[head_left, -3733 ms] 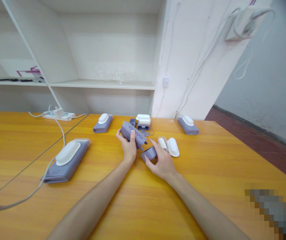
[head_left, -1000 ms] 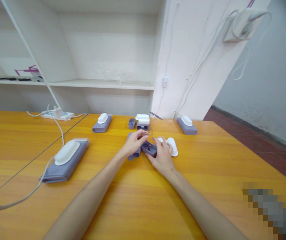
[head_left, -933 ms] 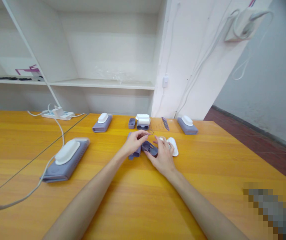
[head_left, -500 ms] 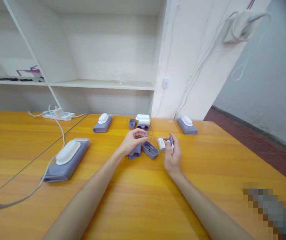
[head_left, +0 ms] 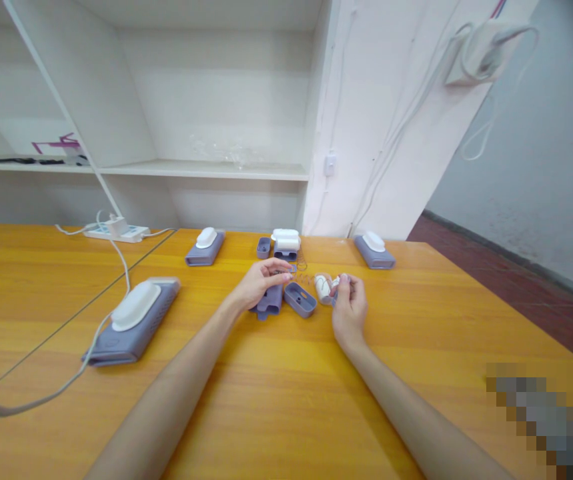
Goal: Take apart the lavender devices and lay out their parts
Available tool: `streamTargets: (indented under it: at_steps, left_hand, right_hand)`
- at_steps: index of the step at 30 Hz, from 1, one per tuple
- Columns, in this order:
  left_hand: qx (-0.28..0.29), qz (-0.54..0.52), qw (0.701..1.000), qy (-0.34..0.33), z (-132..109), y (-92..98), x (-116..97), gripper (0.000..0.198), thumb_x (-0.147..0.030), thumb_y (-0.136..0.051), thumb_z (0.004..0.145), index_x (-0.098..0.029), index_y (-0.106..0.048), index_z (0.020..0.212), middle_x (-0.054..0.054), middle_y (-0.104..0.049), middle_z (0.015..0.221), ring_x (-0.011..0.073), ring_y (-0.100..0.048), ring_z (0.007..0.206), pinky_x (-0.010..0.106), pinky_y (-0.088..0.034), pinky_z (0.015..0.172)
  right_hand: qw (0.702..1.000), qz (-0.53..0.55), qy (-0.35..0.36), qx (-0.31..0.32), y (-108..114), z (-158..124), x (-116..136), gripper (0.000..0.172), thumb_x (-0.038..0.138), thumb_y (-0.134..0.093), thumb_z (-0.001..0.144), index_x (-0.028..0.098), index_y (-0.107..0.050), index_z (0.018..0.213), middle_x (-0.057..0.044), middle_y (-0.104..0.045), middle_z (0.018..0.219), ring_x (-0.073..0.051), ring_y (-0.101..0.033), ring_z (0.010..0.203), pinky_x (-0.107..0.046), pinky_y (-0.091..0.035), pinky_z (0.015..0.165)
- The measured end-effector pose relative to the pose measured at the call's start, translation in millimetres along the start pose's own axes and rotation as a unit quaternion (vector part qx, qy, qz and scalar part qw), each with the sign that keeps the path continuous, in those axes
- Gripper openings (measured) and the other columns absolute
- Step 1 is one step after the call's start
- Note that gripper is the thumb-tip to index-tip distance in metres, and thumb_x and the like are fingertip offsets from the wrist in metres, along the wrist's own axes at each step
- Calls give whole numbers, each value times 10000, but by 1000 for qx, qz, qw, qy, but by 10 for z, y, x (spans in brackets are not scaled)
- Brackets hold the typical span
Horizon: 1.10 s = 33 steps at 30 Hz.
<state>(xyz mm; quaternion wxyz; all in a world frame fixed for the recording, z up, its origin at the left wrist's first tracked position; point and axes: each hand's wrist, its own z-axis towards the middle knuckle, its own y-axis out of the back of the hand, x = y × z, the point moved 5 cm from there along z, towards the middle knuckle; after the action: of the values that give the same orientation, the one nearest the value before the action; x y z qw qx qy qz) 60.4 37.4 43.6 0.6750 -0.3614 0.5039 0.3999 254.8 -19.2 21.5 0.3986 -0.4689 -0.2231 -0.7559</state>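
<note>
My left hand [head_left: 263,283] is closed in a pinch at one end of a thin coiled wire [head_left: 304,279], over a purple-grey housing [head_left: 269,303] with an open end. My right hand [head_left: 350,310] is closed, its thumb and fingertips pinching a small white piece [head_left: 335,282]; some purple shows under the fingers. Just left of it lies a white cylinder [head_left: 323,287] with a dark line curling across it. Between my hands an open purple-grey oval cup [head_left: 300,300] rests on the table, its hollow facing up.
Further back sit a second oval cup [head_left: 263,248] and white cylinders [head_left: 286,239] on another housing. Purple-grey devices with white tops stand at back left [head_left: 206,247], back right [head_left: 375,250] and near left [head_left: 133,320]. A cable [head_left: 61,393] runs from the power strip [head_left: 116,230].
My right fingers have turned and closed in, hiding the purple part that stood up between them; the white piece now shows at the fingertips. My left hand has shifted slightly left.
</note>
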Motion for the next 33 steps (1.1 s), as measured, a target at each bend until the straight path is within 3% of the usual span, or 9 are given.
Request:
streamTargets:
  at_steps: [10,16,22,27,33]
  left_hand:
    - [40,-53,998,10,-20,-11,4,339,-312,-713,705,-137,-589,967,69,-673,898,135,-650,751,254,-483,748]
    - [-31,-20,999,14,22,39,63,354,-426,-662,743,-122,-555,889,65,-683,734,136,-652,591,219,-479,593]
    - [-111,-42,993,24,39,73,69,427,-568,-520,796,-149,-464,735,41,-633,576,123,-588,419,188,-414,423]
    - [-178,-67,982,10,37,121,44,460,-609,-529,765,-155,-452,771,30,-631,583,120,-599,440,176,-412,433]
    - [-185,-52,981,6,42,124,41,464,-612,-549,746,-159,-448,755,28,-628,575,121,-589,422,177,-399,421]
  right_hand:
    - [999,-15,-1,-38,61,36,-11,351,515,-440,873,171,-512,876,13,-531,681,-132,-507,624,-247,-395,611]
    - [999,-46,23,2,36,14,5,340,491,-432,886,169,-526,937,-2,-564,704,-145,-528,642,-261,-406,632]
    - [989,-112,93,41,-4,-31,49,330,465,-457,878,171,-535,1005,-58,-620,872,-189,-567,782,-318,-413,731]
    - [973,-171,138,76,-44,-36,97,358,465,-456,876,178,-540,1072,-39,-624,825,-206,-566,835,-349,-381,795]
    - [932,-246,242,110,-132,-122,257,369,410,-554,833,205,-529,1138,-46,-624,972,-208,-533,944,-362,-315,880]
